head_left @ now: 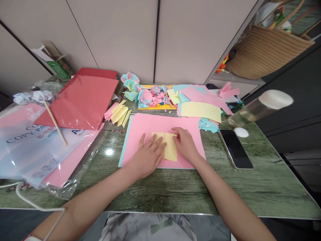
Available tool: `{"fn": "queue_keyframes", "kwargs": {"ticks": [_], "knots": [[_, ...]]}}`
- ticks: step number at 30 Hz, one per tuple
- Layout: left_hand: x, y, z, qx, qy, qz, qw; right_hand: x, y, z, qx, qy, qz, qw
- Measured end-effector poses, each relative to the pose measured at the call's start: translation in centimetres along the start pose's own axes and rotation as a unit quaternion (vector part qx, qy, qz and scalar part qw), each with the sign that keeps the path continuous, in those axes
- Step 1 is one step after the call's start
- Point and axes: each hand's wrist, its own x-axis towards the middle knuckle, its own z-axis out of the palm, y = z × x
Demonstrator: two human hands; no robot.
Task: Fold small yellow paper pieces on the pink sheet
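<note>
Both forearms enter from the lower frame. Left hand (pixel 147 157) lies flat, fingers spread and pressing on the yellow paper (pixel 168 147) at centre frame. Right hand (pixel 185 144) rests on the paper's right edge, fingers together and curled down against it. Yellow paper sits on a pink sheet (pixel 150 129) atop the green table (pixel 250 187). Judgement: paper is light, thin, flexible, easily creased or torn; best held flat by fingertips at edges or fold line. Phone (pixel 235 149) lies right of centre; folded paper pieces (pixel 150 95) above.
</note>
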Motion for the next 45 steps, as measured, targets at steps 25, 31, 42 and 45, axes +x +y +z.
{"fn": "queue_keyframes", "kwargs": {"ticks": [25,31,42,45], "knots": [[-0.7,1.6,-0.8,-0.007,-0.004,-0.031,0.999,-0.2,-0.4,-0.2,-0.026,-0.009,0.022,0.999],[-0.7,1.5,-0.7,-0.008,-0.001,-0.032,0.999,-0.3,-0.3,-0.2,-0.033,-0.012,0.023,0.999],[-0.7,1.8,-0.8,-0.004,-0.001,-0.04,0.999,-0.3,-0.3,-0.4,-0.033,-0.013,0.023,0.999],[-0.8,1.8,-0.8,-0.005,-0.002,-0.041,0.999,-0.4,-0.4,-0.5,-0.03,-0.013,0.025,0.999]]}}
